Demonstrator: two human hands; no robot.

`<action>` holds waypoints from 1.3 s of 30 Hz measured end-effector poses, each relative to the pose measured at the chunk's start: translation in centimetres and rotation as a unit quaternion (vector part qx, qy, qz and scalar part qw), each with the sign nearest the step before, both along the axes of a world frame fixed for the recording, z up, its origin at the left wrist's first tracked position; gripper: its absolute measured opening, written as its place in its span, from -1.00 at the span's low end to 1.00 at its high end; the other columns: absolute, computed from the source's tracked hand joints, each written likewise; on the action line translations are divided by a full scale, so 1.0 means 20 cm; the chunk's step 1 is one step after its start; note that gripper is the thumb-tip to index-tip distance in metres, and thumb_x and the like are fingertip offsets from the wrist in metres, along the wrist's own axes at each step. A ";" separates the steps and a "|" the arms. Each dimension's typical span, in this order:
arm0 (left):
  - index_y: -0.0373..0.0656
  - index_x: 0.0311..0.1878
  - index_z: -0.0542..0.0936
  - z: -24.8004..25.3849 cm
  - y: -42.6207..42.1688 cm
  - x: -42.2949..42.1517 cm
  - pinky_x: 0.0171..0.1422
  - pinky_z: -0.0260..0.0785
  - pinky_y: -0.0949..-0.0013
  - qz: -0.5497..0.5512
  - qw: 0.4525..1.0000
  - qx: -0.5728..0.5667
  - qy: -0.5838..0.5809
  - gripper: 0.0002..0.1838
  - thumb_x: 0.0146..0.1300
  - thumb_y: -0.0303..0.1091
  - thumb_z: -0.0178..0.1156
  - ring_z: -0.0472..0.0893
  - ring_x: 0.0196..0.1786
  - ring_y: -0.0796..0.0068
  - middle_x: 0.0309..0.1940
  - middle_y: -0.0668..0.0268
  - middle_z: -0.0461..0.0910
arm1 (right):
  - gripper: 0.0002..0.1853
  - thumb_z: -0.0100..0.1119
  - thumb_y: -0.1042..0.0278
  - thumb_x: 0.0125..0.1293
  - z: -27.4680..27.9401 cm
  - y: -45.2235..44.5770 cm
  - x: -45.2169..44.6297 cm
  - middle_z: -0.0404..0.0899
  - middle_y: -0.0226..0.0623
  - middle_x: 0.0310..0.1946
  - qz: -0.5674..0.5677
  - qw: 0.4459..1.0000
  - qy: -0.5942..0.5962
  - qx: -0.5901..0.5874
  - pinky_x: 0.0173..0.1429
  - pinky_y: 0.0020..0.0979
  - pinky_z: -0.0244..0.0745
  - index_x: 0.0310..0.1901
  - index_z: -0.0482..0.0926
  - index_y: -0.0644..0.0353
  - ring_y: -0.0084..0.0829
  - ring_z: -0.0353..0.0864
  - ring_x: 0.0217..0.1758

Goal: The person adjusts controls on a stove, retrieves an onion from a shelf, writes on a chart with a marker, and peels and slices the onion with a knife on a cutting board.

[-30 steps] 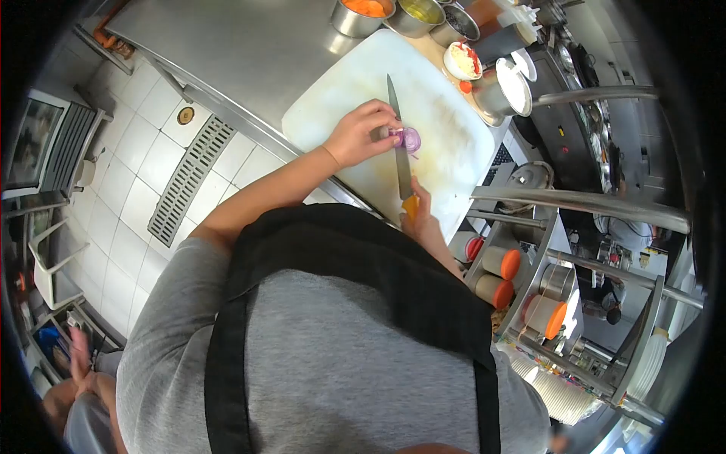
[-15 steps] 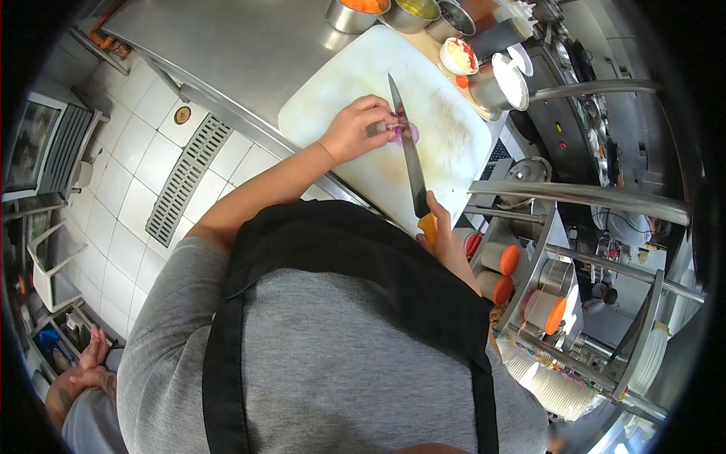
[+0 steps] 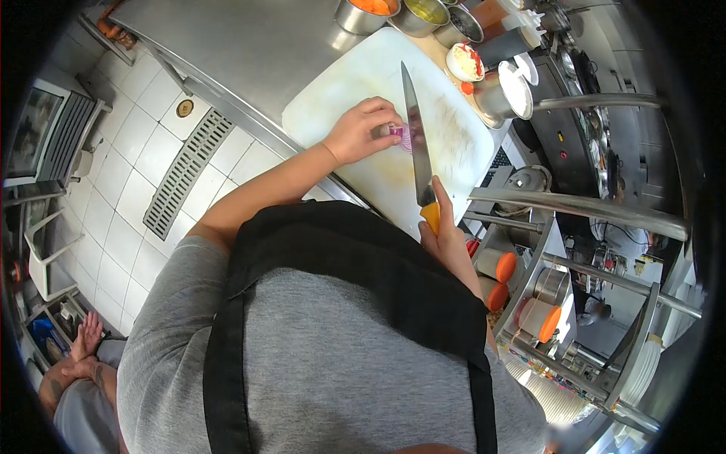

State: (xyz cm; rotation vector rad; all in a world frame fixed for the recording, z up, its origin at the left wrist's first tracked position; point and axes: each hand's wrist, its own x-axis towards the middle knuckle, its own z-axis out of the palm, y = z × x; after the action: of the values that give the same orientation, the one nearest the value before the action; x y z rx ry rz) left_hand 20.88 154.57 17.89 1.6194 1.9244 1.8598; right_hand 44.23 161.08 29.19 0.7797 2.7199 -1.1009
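Observation:
On the white cutting board (image 3: 318, 102), my left hand (image 3: 361, 132) pinches a piece of red onion (image 3: 398, 134) between thumb and fingers. My right hand (image 3: 446, 234) is wrapped round the yellow handle of a long knife (image 3: 418, 136). The blade points to the far side of the board and lies just right of my left fingertips, over the right part of the onion. Purple onion shows on both sides of the blade's left edge only in part; the rest is hidden.
Metal containers, one with orange food (image 3: 367, 17), stand beyond the board. A small white bowl (image 3: 465, 62) and a metal pot (image 3: 505, 94) are at its far right. Rack rails (image 3: 582, 204) run at the right. Another person's hands (image 3: 85, 340) show at lower left.
The knife has moved right and its tip farther away, with my right hand following. My left hand still holds the onion in nearly the same place.

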 end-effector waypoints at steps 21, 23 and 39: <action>-0.05 -0.27 0.58 0.00 0.00 0.00 -0.06 0.42 0.35 0.016 1.000 -0.003 -0.021 -0.75 -0.09 -0.42 0.36 0.54 -0.15 0.29 -0.23 0.29 0.49 | -0.18 0.07 0.54 0.26 -0.02 -0.03 0.10 0.54 0.08 -0.22 0.030 0.999 -0.034 -0.001 -0.10 -0.18 0.47 0.41 -0.18 -0.19 0.10 0.60 -0.18; -0.04 -0.29 0.57 0.00 0.01 0.00 -0.07 0.42 0.34 0.015 1.000 0.002 -0.026 -0.76 -0.09 -0.40 0.36 0.53 -0.17 0.28 -0.25 0.31 0.48 | -0.18 0.06 0.54 0.25 -0.05 -0.01 0.08 0.52 0.11 -0.19 0.033 0.999 -0.033 -0.002 -0.10 -0.16 0.47 0.41 -0.18 -0.16 0.13 0.58 -0.18; -0.12 -0.22 0.52 0.12 -0.03 0.01 -0.12 0.43 0.39 0.031 0.987 -0.158 -0.022 -0.74 -0.02 -0.43 0.33 0.54 -0.29 0.40 -0.36 0.30 0.46 | -0.26 -0.05 0.48 0.26 -0.07 0.02 -0.10 0.54 0.19 -0.20 -0.065 0.987 -0.083 -0.124 -0.08 -0.13 0.45 0.41 -0.15 -0.08 0.17 0.57 -0.19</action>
State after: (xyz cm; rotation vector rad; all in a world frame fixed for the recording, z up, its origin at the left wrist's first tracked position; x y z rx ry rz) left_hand 20.99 154.02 20.35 1.4256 2.1388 1.4956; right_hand 42.14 161.56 27.88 0.9714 2.3669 -1.3048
